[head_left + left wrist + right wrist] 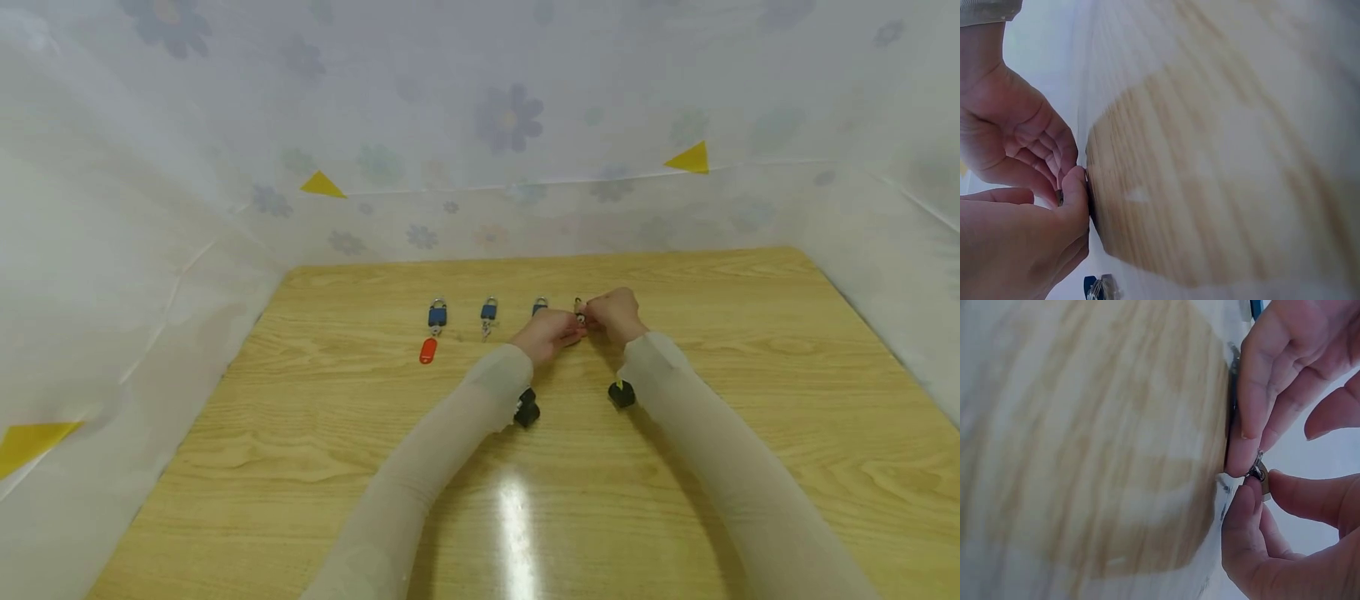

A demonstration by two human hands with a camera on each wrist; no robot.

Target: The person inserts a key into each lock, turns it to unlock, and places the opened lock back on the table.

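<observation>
Both hands meet at the far middle of the pale wooden tabletop [675,467] — the left hand [546,335] and right hand [617,315] pinch a small metal padlock [1260,478] between their fingertips, fingers [1250,406] curled tight on it. It sits at the right end of a row: three blue padlocks [437,315] to its left, an orange key tag [427,351] beside the first.
</observation>
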